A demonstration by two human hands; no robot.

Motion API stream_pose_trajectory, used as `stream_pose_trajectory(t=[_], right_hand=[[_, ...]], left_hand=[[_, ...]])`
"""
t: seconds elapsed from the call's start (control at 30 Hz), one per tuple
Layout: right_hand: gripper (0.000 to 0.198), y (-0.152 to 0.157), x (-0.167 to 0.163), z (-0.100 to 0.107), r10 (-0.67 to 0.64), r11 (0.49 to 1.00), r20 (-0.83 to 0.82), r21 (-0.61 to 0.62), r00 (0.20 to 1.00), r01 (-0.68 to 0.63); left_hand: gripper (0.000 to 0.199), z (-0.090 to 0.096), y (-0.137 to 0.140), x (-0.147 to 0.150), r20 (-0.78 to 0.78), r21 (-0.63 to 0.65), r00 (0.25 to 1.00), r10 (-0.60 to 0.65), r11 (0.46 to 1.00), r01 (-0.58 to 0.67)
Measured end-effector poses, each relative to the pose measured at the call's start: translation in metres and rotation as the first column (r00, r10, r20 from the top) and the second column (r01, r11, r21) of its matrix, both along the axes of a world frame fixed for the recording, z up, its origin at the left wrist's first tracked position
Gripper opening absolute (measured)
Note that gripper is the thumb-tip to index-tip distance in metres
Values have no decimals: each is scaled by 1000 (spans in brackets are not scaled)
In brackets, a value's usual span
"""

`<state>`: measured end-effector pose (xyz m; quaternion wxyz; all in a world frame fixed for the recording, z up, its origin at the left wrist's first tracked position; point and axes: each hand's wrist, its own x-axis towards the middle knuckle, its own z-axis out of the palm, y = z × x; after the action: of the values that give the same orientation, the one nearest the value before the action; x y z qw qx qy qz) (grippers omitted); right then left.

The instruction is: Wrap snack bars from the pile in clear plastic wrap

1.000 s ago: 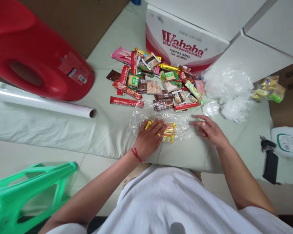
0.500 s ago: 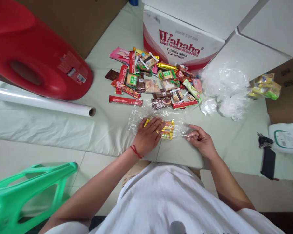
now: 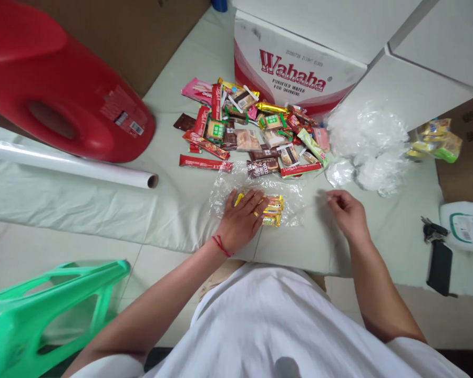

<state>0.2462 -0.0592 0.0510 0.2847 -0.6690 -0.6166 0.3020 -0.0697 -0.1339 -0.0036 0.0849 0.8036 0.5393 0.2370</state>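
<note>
My left hand (image 3: pixel 242 218) lies flat, fingers stretched out, over several yellow-wrapped snack packets (image 3: pixel 274 211). Those packets rest with a clear plastic bag (image 3: pixel 294 202) spread around them on the cloth-covered table; whether they are inside it or on top I cannot tell. To the right, apart from the bag, hovers my right hand (image 3: pixel 349 214) with its fingers curled together and nothing visible in them. Just beyond the bag is a pile of mixed wrapped snacks (image 3: pixel 248 139), among them red bars, brown cocoa packets and biscuits.
Crumpled clear bags (image 3: pixel 366 147) lie right of the pile, beside bagged yellow snacks (image 3: pixel 437 142). Behind stands a Wahaha carton (image 3: pixel 299 65). A red jug (image 3: pixel 102 115) and a white roll (image 3: pixel 82 165) are left, a green stool (image 3: pixel 63 304) below. Keys and a black phone-like object (image 3: pixel 439 268) lie right.
My right hand has let go of the plastic bag's right edge and moved away to the right, its fingers curling in. My left hand stays on the yellow packets.
</note>
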Motion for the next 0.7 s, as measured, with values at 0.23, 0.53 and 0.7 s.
stream_pose_trajectory(t=[0.23,0.53,0.7], right_hand=[[33,71,-112,20,566,776,364,67,740,-627],[11,123,-158,1,664,666,494,-52,561,-744],[11,119,-150,23,780,541,391,-29,489,-840]], left_hand=[[47,9,-5,9,-52,164,992,111,981,-101],[49,17,-11,10,-36,54,996,82,995,-80],[41,18,-5,8,-30,49,999,41,998,-39]])
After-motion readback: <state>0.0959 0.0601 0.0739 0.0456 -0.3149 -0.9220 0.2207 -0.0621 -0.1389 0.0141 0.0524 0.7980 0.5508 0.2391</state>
